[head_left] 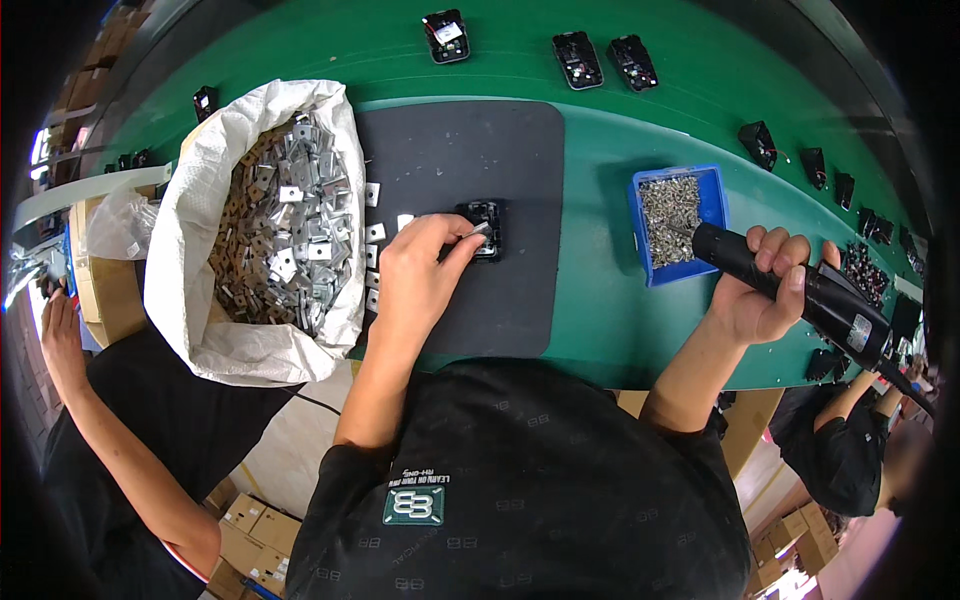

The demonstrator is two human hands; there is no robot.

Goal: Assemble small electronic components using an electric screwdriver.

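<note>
My left hand [412,265] pinches a small bent metal plate [479,230] between thumb and fingertips, right over a black plastic housing [488,212]. That housing lies on a dark grey mat [500,310]; the fingers partly cover it. Wrapped in my right hand [750,305] is a black electric screwdriver [835,308], held aslant. Its bit reaches over a blue bin [714,190] of small screws [668,205]; whether it touches a screw is too small to tell. Several loose metal plates [374,233] line the mat's left side.
A white woven sack [185,260] full of metal plates [315,190] stands left of the mat. More black housings [577,60] sit on the green surface beyond. A co-worker's arm [130,450] is at left; another person [840,435] works at right.
</note>
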